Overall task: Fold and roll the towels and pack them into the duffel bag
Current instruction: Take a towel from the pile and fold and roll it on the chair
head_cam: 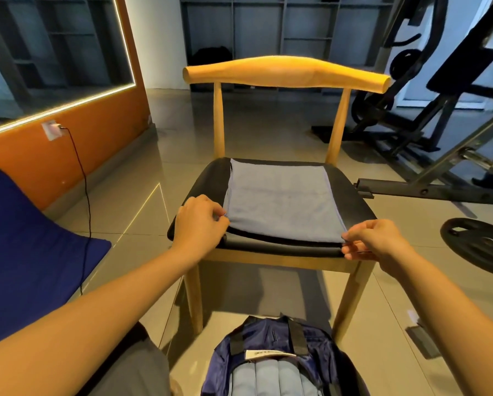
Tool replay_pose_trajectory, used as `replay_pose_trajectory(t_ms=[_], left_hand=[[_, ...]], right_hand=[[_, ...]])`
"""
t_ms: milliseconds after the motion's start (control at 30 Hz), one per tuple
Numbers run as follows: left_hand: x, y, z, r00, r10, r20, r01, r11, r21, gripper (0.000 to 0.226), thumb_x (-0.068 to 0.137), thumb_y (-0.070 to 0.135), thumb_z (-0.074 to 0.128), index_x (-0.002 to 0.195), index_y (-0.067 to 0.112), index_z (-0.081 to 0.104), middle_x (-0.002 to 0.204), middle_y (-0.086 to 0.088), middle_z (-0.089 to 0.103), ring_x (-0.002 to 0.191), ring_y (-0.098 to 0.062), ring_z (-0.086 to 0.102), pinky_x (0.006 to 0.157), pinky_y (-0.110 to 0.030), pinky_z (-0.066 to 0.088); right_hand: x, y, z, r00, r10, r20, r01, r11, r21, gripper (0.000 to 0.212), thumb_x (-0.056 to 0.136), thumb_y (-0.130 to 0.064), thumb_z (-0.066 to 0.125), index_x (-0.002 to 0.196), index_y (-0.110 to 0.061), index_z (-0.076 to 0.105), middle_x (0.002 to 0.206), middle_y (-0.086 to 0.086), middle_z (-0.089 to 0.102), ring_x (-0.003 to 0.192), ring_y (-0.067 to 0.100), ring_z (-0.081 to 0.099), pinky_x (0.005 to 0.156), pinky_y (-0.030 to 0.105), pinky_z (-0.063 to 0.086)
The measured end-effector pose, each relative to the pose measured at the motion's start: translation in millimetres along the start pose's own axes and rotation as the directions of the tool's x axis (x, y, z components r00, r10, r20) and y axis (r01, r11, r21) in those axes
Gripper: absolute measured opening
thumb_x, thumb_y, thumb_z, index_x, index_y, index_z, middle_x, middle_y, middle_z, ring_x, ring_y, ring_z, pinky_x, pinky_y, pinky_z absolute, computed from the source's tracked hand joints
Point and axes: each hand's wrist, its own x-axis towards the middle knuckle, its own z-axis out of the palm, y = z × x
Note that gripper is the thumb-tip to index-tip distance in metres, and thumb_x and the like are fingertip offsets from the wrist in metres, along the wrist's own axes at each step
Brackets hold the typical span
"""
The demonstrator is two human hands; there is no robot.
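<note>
On the black chair seat [351, 195], our left hand [201, 221] and right hand [374, 241] each pinch a near corner of the flat blue-grey towel [282, 201]; we should roll evenly, tightly, edges aligned.

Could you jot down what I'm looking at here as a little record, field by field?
place: a gym room with a tiled floor
towel: grey-blue, lies flat on the chair seat
chair: wooden, with a black seat
left hand: pinches the towel's near left corner
right hand: pinches the near right corner
bag: blue, open on the floor in front of the chair
rolled towels: side by side inside the bag
weight plate: flat on the floor to the right
step: this towel is not yet rolled
</note>
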Motion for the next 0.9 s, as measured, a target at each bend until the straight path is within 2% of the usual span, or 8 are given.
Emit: replay_pose_trajectory(t_ms=[100,167,267,367,500,700,800,900], left_hand=[[6,-6,-7,0.969,-0.207,0.132,0.241,0.904,-0.353,0.013,0.094,0.016,0.068,0.087,0.024,0.075,0.078,0.01,0.067,0.073,-0.014,0.062,0.07,-0.029,0.052],[10,-11,-11,0.936,-0.29,0.201,0.353,0.795,-0.493,0.011,0.095,0.015,0.068,0.096,0.022,0.076,0.09,0.003,0.073,0.083,-0.015,0.066,0.077,-0.032,0.054],[12,-15,-14,0.916,-0.324,0.238,0.402,0.728,-0.555,0.014,0.096,0.015,0.067,0.106,0.017,0.077,0.101,0.0,0.073,0.096,-0.016,0.067,0.088,-0.032,0.054],[15,-15,-14,0.903,-0.35,0.248,0.425,0.651,-0.629,0.014,0.096,0.01,0.067,0.104,0.015,0.078,0.101,-0.004,0.075,0.096,-0.02,0.069,0.088,-0.031,0.056],[20,-14,-14,0.913,-0.34,0.226,0.396,0.605,-0.691,0.017,0.095,0.006,0.066,0.094,0.019,0.076,0.091,-0.001,0.073,0.084,-0.014,0.066,0.074,-0.023,0.052],[28,-8,-17,0.898,-0.359,0.254,0.421,0.532,-0.735,0.02,0.093,-0.003,0.057,0.096,0.013,0.068,0.078,-0.005,0.061,0.065,-0.011,0.055,0.061,-0.019,0.05],[32,-12,-20,0.918,-0.313,0.244,0.389,0.589,-0.708,0.02,0.094,-0.004,0.056,0.101,0.013,0.062,0.079,-0.01,0.059,0.06,-0.011,0.052,0.055,-0.018,0.047],[33,-21,-25,0.983,-0.133,0.125,0.178,0.848,-0.499,0.02,0.097,-0.001,0.056,0.103,0.016,0.062,0.087,-0.003,0.068,0.069,-0.005,0.059,0.06,-0.01,0.047]], right_hand=[[2,0,0,1.0,-0.005,-0.005,0.005,1.0,-0.004,0.009,0.09,0.002,0.07,0.096,0.001,0.063,0.085,0.027,0.071,0.065,0.032,0.071,0.063,0.04,0.064],[2,1,0,1.0,-0.009,-0.006,0.009,1.0,-0.006,0.01,0.09,0.002,0.07,0.097,0.001,0.063,0.086,0.028,0.071,0.064,0.032,0.071,0.063,0.04,0.063],[2,1,0,1.0,-0.008,-0.002,0.008,1.0,-0.002,0.01,0.091,0.002,0.07,0.098,0.002,0.064,0.087,0.028,0.071,0.067,0.033,0.071,0.067,0.042,0.063],[2,0,-2,1.0,0.006,0.002,-0.006,1.0,0.016,0.011,0.091,0.0,0.07,0.1,0.002,0.064,0.088,0.028,0.071,0.067,0.032,0.07,0.067,0.041,0.064],[4,0,-7,0.999,0.034,0.017,-0.035,0.997,0.063,0.014,0.091,0.0,0.07,0.103,0.004,0.065,0.088,0.026,0.071,0.066,0.03,0.07,0.062,0.039,0.064],[7,-1,-10,0.999,0.036,0.0,-0.036,0.996,0.081,0.017,0.09,0.001,0.07,0.106,0.005,0.064,0.088,0.026,0.07,0.068,0.03,0.07,0.064,0.04,0.064],[8,-2,-11,0.999,0.043,-0.005,-0.042,0.995,0.085,0.017,0.091,0.001,0.07,0.106,0.004,0.064,0.091,0.026,0.07,0.069,0.03,0.07,0.067,0.041,0.064],[7,-4,-13,0.999,0.044,-0.014,-0.042,0.993,0.108,0.016,0.091,0.001,0.069,0.106,0.002,0.064,0.089,0.025,0.071,0.067,0.029,0.07,0.06,0.038,0.064]])
